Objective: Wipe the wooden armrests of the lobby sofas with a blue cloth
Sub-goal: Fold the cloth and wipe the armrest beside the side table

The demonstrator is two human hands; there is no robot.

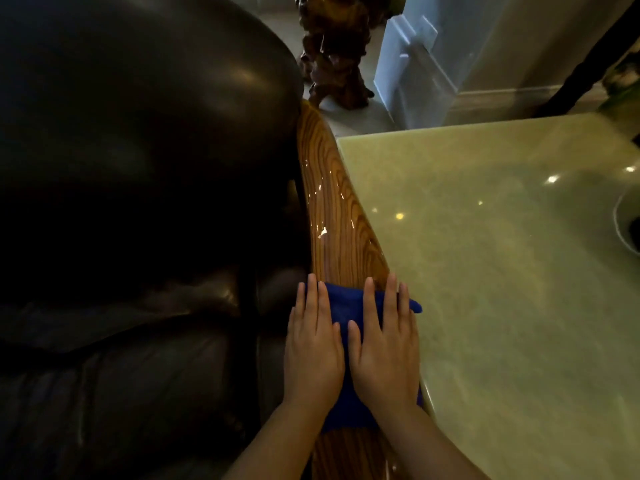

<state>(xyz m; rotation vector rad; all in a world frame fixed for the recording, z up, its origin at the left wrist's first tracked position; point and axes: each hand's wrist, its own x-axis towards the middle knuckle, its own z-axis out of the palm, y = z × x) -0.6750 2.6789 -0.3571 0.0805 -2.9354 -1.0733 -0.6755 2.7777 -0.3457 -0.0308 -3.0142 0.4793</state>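
A glossy wooden armrest (332,216) with strong grain runs from the bottom centre up to the sofa's back. A blue cloth (346,306) lies flat across it near the bottom. My left hand (313,351) and my right hand (384,348) rest palm down on the cloth, side by side, fingers straight and pointing up the armrest. Both hands press on the cloth rather than grip it, and they hide most of it. The armrest ahead of the cloth shines with reflections.
A dark leather sofa (138,168) fills the left side. A pale green polished stone table (502,271) touches the armrest on the right, with a round dish (628,223) at its right edge. A carved wooden stand (336,53) and a white pillar base (415,71) are behind.
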